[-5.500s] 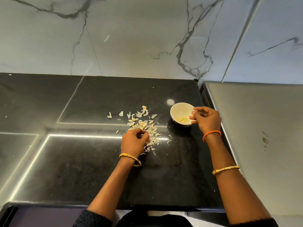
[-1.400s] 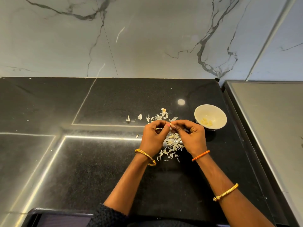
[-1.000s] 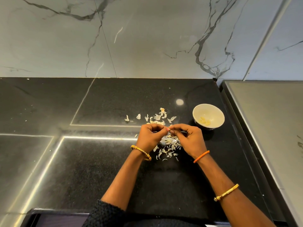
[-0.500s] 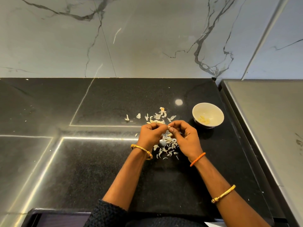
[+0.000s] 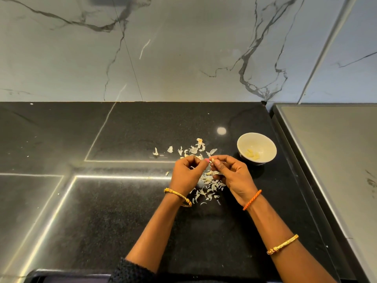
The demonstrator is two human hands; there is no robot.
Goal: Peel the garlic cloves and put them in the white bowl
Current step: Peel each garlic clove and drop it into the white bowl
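Observation:
A small pale garlic clove (image 5: 212, 160) sits between my two hands above the black counter. My right hand (image 5: 232, 176) pinches it between thumb and fingertips. My left hand (image 5: 188, 173) has its fingers curled, and its thumb tip meets the clove from the left. The white bowl (image 5: 265, 146) stands on the counter to the right of my hands, a short way off, with a few peeled cloves (image 5: 252, 154) lying in its bottom.
Loose garlic skins (image 5: 208, 188) are scattered on the black counter (image 5: 122, 211) under and beyond my hands. A grey marble wall (image 5: 183, 48) closes the back. A grey raised surface (image 5: 336, 160) borders the counter on the right.
Earlier my right hand was at the bowl and my left in the skins. Since then the hands came together on a clove and have stayed there, shifting only slightly.

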